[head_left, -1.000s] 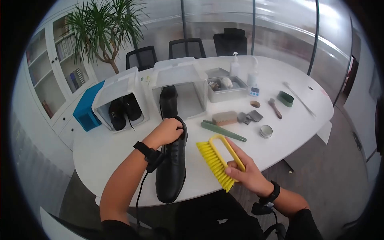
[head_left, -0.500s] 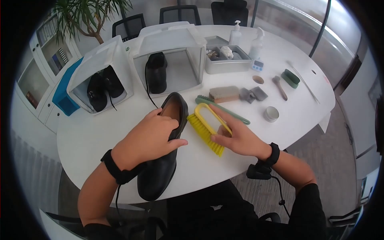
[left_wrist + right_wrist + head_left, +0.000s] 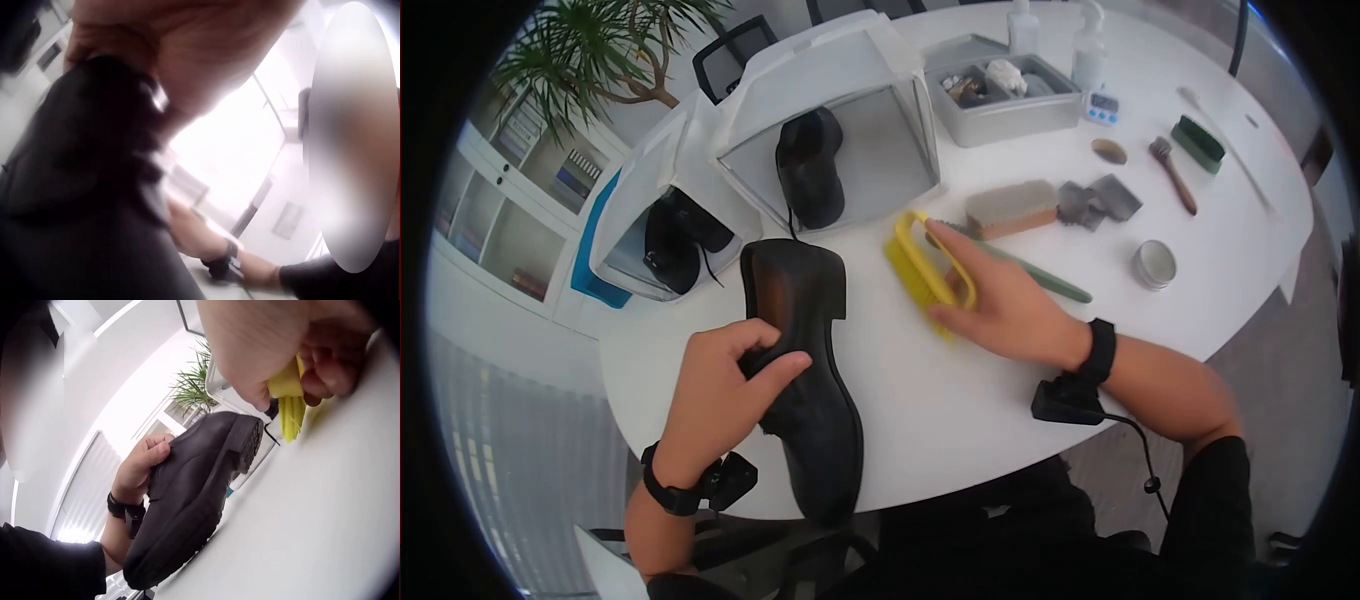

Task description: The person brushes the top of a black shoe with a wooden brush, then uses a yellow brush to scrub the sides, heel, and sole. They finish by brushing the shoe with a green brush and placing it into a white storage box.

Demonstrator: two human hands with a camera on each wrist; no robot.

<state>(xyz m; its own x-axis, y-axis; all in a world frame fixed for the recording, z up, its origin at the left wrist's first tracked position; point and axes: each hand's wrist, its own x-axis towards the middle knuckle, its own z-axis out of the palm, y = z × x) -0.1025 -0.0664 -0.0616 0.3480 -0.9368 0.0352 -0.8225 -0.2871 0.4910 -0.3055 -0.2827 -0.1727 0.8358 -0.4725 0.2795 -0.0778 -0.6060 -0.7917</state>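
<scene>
My left hand (image 3: 725, 390) grips a black leather lace-up shoe (image 3: 825, 430) by its opening, fingers inside and thumb over the side. The shoe is rolled onto its side, heel away from me and toe at the table's near edge. In the right wrist view its treaded heel (image 3: 251, 440) faces the right hand. My right hand (image 3: 1015, 305) holds a yellow scrub brush (image 3: 915, 265) by its loop handle, a little right of the heel. Its bristles point left, apart from the shoe. The left wrist view is blurred, mostly filled by the dark shoe.
Behind the shoe, a clear-fronted box (image 3: 885, 130) contains another black shoe (image 3: 812, 170); a second box (image 3: 730, 185) holds a dark pair. Rightward lie a green-handled brush (image 3: 1055, 280), a block brush (image 3: 1010, 208), grey pieces (image 3: 1115, 197), a round tin (image 3: 1154, 265) and a metal tray (image 3: 1010, 122).
My left hand has taken hold of the shoe at its opening and rolled it onto its side, sole toward the right. The yellow brush stays in my right hand, now beside the heel.
</scene>
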